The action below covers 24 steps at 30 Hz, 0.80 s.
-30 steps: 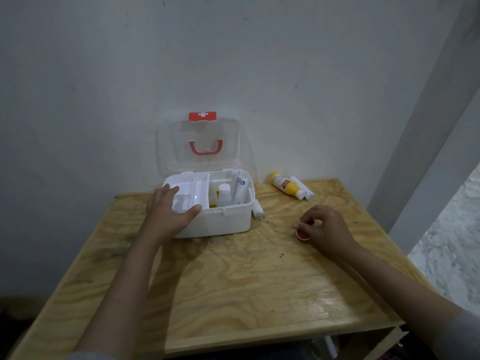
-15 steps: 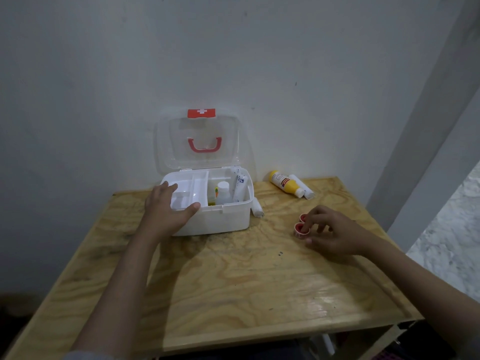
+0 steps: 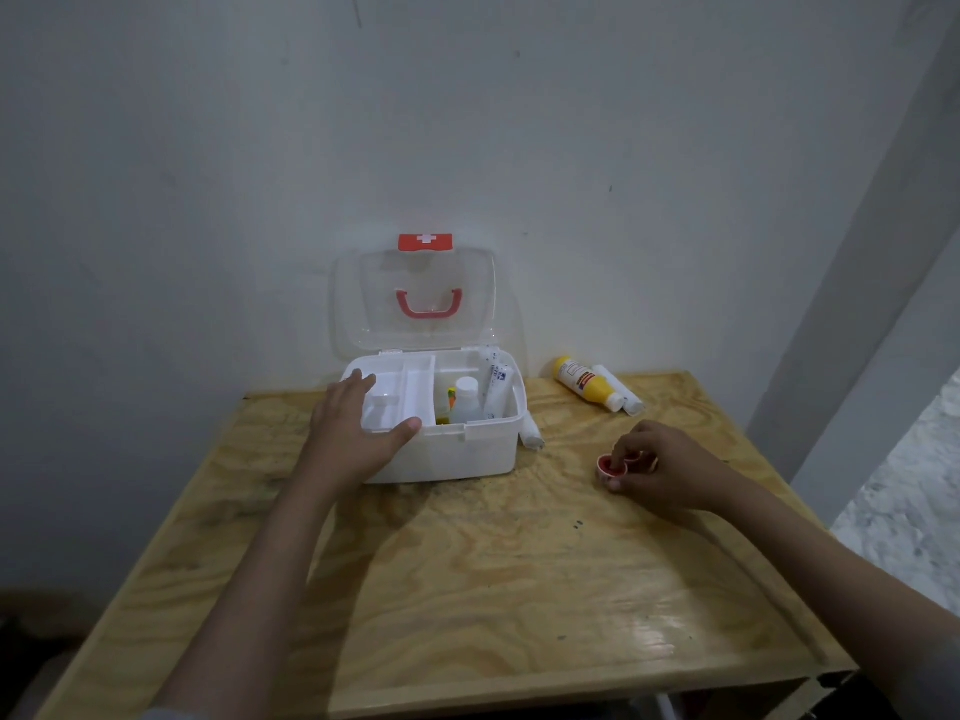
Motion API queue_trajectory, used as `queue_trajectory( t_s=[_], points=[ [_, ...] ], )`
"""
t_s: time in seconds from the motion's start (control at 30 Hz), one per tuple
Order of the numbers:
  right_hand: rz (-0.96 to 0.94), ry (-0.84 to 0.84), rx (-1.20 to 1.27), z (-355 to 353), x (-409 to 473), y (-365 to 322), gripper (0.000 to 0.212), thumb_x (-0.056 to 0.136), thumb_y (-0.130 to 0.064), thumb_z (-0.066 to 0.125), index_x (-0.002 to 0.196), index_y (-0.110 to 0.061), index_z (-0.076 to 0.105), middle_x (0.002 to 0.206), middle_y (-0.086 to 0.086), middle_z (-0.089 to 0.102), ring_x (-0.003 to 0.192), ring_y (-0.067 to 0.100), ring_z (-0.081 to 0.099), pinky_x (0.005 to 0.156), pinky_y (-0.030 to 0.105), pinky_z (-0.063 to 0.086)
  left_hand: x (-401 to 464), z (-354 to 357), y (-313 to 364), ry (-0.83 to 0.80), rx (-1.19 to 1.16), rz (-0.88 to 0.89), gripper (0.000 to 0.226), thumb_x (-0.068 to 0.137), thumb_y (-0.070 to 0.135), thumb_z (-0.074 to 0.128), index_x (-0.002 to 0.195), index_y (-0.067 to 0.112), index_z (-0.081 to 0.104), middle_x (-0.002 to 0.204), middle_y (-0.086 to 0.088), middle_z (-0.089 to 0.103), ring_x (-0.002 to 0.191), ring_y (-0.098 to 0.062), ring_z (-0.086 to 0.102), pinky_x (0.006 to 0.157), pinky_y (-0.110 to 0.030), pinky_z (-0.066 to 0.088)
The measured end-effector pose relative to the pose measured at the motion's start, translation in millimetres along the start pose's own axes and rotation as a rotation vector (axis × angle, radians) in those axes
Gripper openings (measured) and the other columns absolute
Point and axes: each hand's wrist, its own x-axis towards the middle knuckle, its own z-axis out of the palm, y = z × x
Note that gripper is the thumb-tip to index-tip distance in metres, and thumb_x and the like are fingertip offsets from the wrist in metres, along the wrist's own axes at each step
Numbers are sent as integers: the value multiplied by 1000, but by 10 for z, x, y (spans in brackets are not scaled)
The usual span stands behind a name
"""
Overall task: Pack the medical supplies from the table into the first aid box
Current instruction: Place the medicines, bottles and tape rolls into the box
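Note:
The white first aid box (image 3: 467,454) stands open at the back of the wooden table (image 3: 467,589), its clear lid upright against the wall. Inside are a small white bottle (image 3: 466,400) and a white tube (image 3: 497,389). My left hand (image 3: 358,433) grips the box's front left corner, thumb on the rim. My right hand (image 3: 665,467) pinches two small red tape rolls (image 3: 607,466) that rest on the table right of the box. A yellow bottle (image 3: 584,387) and a white tube (image 3: 623,394) lie at the back right. A white roll (image 3: 531,436) leans against the box's right side.
A grey wall rises directly behind the table. A pale pillar (image 3: 857,304) stands at the right, with mottled floor (image 3: 914,501) beyond the table's right edge.
My right hand has drawn the red tape rolls together and its fingers have curled round them. My left hand has kept its grip on the box.

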Motion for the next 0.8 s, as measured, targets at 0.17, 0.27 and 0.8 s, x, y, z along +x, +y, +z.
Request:
queue_trajectory(
  t_s=[0.17, 0.27, 0.8],
  points=[
    [-61, 151, 120, -161, 59, -283, 18, 68, -33, 81, 74, -19, 70, 83, -3, 62, 74, 12, 62, 65, 24, 50, -59, 7, -52, 109, -123, -16, 91, 70, 55, 71, 145, 31, 24, 158, 8, 16, 143, -19, 21, 112, -46, 30],
    [-165, 302, 163, -354, 171, -753, 19, 67, -37, 80, 73, -22, 70, 85, -3, 62, 73, 8, 61, 62, 17, 51, -93, 2, -107, 180, -186, -29, 85, 73, 52, 70, 143, 28, 28, 154, 2, 29, 137, -23, 33, 107, -47, 38],
    [-317, -50, -39, 475, 1607, -2436, 23, 77, -30, 73, 86, -9, 69, 92, 6, 70, 76, 15, 59, 68, 27, 48, -148, -109, -169, 120, -240, -74, 88, 69, 60, 69, 143, 31, 32, 150, 6, 37, 134, -19, 39, 99, -36, 42]
  ],
)
